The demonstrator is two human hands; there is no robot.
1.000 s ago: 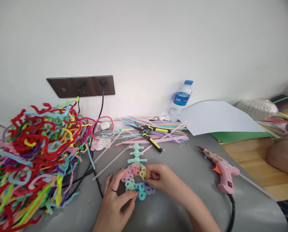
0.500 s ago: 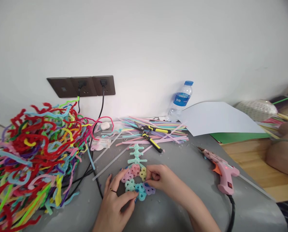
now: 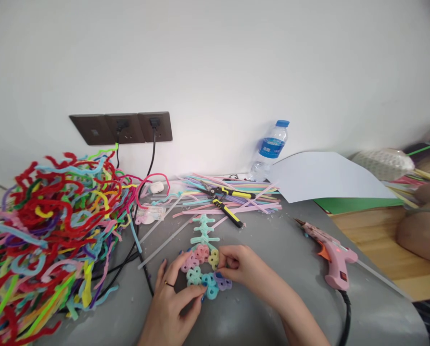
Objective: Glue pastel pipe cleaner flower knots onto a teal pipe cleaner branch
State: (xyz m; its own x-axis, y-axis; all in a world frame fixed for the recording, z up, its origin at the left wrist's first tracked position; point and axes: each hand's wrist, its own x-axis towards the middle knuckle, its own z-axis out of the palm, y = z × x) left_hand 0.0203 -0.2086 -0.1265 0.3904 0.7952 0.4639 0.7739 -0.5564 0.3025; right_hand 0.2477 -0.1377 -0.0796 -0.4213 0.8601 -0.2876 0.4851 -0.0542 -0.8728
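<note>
A ring of small pipe-cleaner flowers (image 3: pixel 202 253) in pink, yellow, purple, blue and mint lies on the grey table. My left hand (image 3: pixel 173 293) holds its left and lower side, fingertips at the pink flowers and others at the blue flower (image 3: pixel 211 287). On the right, my right hand (image 3: pixel 238 264) is closed at the yellow flower (image 3: pixel 213 259) and purple flower (image 3: pixel 223 282); its fingertips partly cover them. Just above the ring, a mint pipe-cleaner piece with several short crossbars (image 3: pixel 204 230) lies flat, its lower end meeting the flowers.
A big heap of colourful pipe cleaners (image 3: pixel 67 216) fills the left. Yellow-black pliers (image 3: pixel 224 204) rest on straight pipe cleaners at the back. A pink glue gun (image 3: pixel 335 257) lies right; a water bottle (image 3: pixel 271 149) leans on the wall. Another person's arm (image 3: pixel 422 235) is far right.
</note>
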